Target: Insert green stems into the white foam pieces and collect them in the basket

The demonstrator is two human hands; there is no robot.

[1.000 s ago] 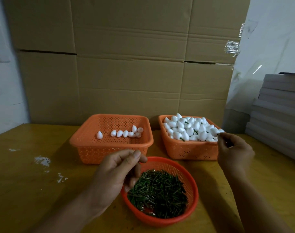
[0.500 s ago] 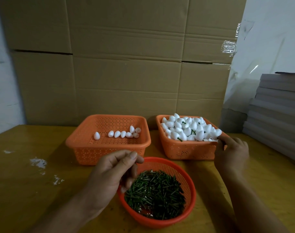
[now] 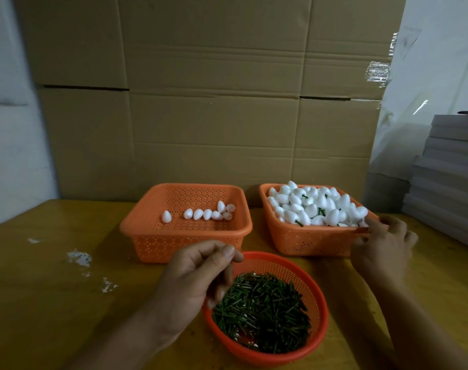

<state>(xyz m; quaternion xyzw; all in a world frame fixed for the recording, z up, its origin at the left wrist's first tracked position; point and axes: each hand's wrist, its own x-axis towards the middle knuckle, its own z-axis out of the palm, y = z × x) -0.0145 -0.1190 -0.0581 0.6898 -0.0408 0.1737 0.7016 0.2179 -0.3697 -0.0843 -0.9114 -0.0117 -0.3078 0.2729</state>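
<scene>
Two baskets stand side by side behind the bowl of stems, cardboard behind them.

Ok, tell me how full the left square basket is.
Nearly empty: the left square basket holds eight or so white foam pieces on its bare floor.

Short green stems are heaped in a round red basket near the table's front edge. A few white foam pieces are scattered in the left orange basket; stemmed pieces are piled in the right one.

No readable text, labels or numbers appear anywhere
</scene>
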